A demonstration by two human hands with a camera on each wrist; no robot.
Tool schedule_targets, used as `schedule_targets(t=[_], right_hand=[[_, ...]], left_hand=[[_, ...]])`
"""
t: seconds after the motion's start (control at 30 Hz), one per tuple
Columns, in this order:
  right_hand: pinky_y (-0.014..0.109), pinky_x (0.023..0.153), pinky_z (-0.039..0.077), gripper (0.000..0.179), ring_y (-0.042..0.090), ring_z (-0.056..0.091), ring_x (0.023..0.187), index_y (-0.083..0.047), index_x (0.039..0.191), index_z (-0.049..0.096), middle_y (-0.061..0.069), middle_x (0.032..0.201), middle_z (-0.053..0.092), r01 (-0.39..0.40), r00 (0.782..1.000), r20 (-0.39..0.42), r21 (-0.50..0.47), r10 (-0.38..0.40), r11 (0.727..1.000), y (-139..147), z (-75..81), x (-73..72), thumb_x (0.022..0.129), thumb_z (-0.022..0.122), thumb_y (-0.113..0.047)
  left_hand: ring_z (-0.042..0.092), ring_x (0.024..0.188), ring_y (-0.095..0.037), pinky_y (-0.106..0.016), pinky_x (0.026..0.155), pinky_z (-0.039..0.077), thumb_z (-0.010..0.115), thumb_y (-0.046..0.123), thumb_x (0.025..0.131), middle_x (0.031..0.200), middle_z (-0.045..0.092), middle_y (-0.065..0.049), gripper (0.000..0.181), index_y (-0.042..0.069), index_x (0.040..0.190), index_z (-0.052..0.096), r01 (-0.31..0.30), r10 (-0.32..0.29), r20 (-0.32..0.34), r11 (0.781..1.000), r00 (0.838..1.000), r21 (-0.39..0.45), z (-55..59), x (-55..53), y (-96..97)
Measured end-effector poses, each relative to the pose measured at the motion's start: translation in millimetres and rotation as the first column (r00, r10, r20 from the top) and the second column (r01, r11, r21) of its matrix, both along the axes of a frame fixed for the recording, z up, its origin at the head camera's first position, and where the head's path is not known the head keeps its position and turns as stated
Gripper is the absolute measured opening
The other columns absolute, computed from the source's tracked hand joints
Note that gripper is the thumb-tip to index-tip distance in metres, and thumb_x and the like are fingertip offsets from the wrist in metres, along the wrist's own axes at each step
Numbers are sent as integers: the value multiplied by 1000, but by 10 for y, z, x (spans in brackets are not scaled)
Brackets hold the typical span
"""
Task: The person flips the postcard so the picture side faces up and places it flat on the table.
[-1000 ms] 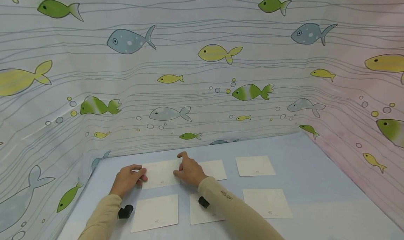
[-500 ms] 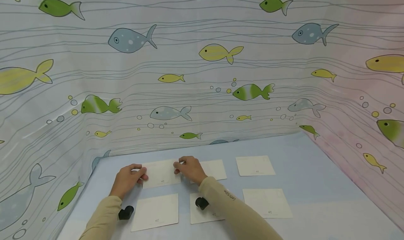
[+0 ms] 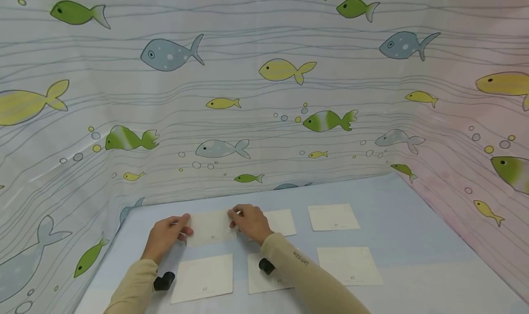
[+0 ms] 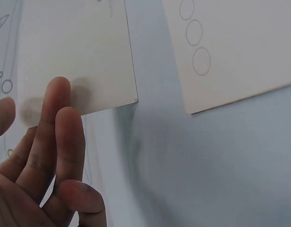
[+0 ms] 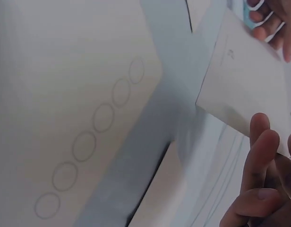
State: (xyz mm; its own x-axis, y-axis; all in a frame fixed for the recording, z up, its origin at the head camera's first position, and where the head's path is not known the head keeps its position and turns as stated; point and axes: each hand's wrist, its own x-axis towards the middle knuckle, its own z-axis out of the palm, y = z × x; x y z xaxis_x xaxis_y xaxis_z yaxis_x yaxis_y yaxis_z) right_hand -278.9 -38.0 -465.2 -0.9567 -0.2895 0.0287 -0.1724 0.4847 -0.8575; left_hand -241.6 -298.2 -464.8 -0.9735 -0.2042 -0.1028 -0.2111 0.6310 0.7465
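A blank white postcard (image 3: 208, 231), marked by a small print near its lower edge, lies between my two hands at the table's far left. At its left edge is my left hand (image 3: 163, 233), its thumb lifted apart from the loosely extended fingers. In the left wrist view, those fingers (image 4: 70, 137) touch or lie very near the postcard, and the index fingertip is hidden. My right hand (image 3: 252, 222) pinches the right edge with thumb and bent fingers. From the right wrist view, the postcard (image 5: 242, 71) looks tilted, its near edge slightly off the table.
More postcards lie in two rows: top middle (image 3: 281, 222), top right (image 3: 334, 217), lower left (image 3: 202, 277), lower middle (image 3: 260, 284) and lower right (image 3: 350, 266). Rows of printed circles show on the near ones. A fish-patterned cloth (image 3: 264, 89) walls the pale blue table (image 3: 434, 240).
My right fingers, spread wide with the index raised, have drawn together on the postcard's right edge. The left thumb has lifted slightly from the left edge. The other postcards lie unmoved.
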Motion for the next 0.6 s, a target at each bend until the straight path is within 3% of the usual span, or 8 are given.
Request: schedule_targets(t=[0.2,0.43,0.6], right_hand=[[29,54,46,35,8,59,60,-17,119,74,-10,76,71,-13,999,-49,44,15,999,-1,-1,-10,104,55,-42],[31,58,46,39,9,59,60,-17,93,77,-2,81,73,-25,997,-72,44,29,999,39,60,-9,104,53,-46],[30,61,46,40,8,59,62,-16,96,78,-1,86,74,-43,994,-95,49,47,998,57,90,-9,104,53,-46]], left_hand=[[66,81,-16,-37,77,44,44,80,90,88,75,2,83,6,117,70,-32,30,-39,999,999,-32,-11,9,-9],[66,78,-16,-33,73,45,49,70,95,90,75,-3,68,7,106,73,-48,39,-124,997,991,-67,61,23,34],[66,80,-18,-34,73,43,50,72,94,98,75,-7,71,7,110,74,-45,34,-127,996,991,-82,117,44,38]])
